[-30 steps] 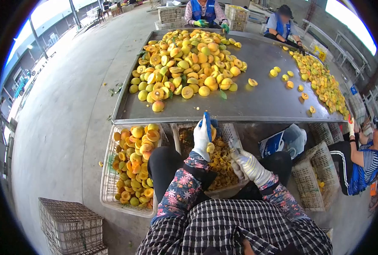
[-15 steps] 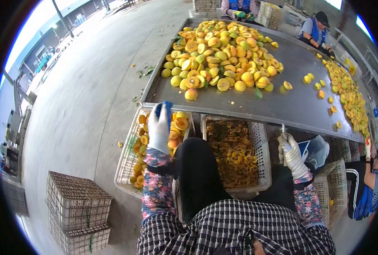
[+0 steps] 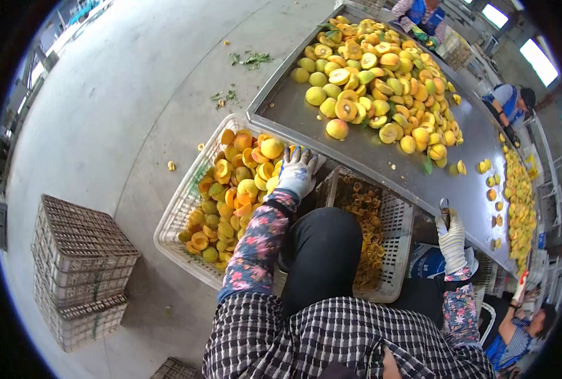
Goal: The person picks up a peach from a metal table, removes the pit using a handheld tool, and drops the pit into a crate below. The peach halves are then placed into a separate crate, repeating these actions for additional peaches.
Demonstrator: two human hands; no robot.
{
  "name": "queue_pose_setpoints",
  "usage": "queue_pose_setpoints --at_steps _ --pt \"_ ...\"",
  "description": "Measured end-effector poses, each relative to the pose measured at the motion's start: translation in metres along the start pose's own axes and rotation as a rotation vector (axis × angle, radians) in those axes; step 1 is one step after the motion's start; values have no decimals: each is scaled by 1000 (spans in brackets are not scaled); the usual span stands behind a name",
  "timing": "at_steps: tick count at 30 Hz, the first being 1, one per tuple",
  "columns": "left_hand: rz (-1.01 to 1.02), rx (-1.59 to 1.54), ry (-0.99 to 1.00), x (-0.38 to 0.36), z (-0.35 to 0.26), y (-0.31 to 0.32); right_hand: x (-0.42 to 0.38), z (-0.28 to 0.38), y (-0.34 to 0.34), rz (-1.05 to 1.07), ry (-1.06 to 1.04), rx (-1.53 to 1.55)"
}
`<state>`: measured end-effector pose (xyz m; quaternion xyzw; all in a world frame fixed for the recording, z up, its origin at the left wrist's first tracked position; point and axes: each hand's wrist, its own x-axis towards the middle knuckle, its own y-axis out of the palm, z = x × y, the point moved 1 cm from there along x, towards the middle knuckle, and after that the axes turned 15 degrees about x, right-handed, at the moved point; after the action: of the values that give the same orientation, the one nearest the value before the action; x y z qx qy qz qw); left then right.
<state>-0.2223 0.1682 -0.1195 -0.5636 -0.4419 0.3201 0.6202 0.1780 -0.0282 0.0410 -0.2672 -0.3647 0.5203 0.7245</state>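
My left hand [image 3: 299, 173], in a white glove, is palm down at the right edge of a white basket [image 3: 186, 249] of halved yellow-orange fruit [image 3: 235, 189]. Its fingers are slightly apart beside fruit near the table corner; their undersides are hidden. Below the table's front edge, my right hand [image 3: 452, 241] is closed round a metal tool [image 3: 445, 207] with a rounded tip pointing up. A big pile of cut fruit [image 3: 382, 76] lies on the metal table [image 3: 357, 148].
A second basket [image 3: 400, 243] of brown-orange scraps stands under the table, beside my knee. Stacked crates [image 3: 82, 252] are at the left. Co-workers [image 3: 423, 19] sit at the far side, at the right [image 3: 508, 110] and lower right [image 3: 515, 335]. More fruit [image 3: 518, 202] lines the table's right side.
The view has turned and shifted, showing more of the fruit basket. My left hand has moved from above that basket's far edge to its right side. My right hand still holds the tool.
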Motion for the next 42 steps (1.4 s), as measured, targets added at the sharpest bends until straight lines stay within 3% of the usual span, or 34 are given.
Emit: queue_pose_setpoints --at_steps 6,10,13,16,17,20,22,24,26,28,30,33,36,38,39,40,41,42 --pt "396 -30 -105 29 12 -21 33 -1 21 11 -160 -247" --pt "283 93 -51 11 29 9 39 -33 35 42 -69 -233" --pt "408 151 -76 -20 49 -17 38 -48 44 20 -52 -82" --pt "295 136 -99 -75 81 -12 34 -41 45 13 19 26" --pt "234 108 -95 -89 84 -19 29 -65 47 -46 -21 -4" --pt "290 97 -304 -121 81 -33 31 -45 47 -23 70 134" --pt "243 174 -384 -134 66 -53 31 -43 51 -52 26 184" --pt "103 -43 -402 -135 43 -60 28 -51 49 -48 31 184" --pt "61 -660 -463 -127 19 -65 29 -40 51 -52 28 181" --pt "110 -910 -291 -110 2 -66 30 -34 50 -52 32 203" --pt "228 -1270 -195 -97 -13 -36 29 -45 49 -41 -5 113" --pt "-173 -851 475 -75 -20 24 28 -45 47 -43 -49 24" --pt "174 -918 313 -73 -28 105 19 -32 45 -115 -80 125" --pt "390 -745 460 -62 -22 94 7 -13 38 -162 -150 189" --pt "364 -821 427 -64 -29 128 -3 -7 34 -145 -129 218" --pt "591 -789 321 -60 -37 142 -14 -3 28 -128 -105 245" --pt "594 -714 453 -68 -27 262 -25 -4 26 -137 -178 232" --pt "587 -645 584 -74 -19 359 -29 18 14 -1 -81 228"
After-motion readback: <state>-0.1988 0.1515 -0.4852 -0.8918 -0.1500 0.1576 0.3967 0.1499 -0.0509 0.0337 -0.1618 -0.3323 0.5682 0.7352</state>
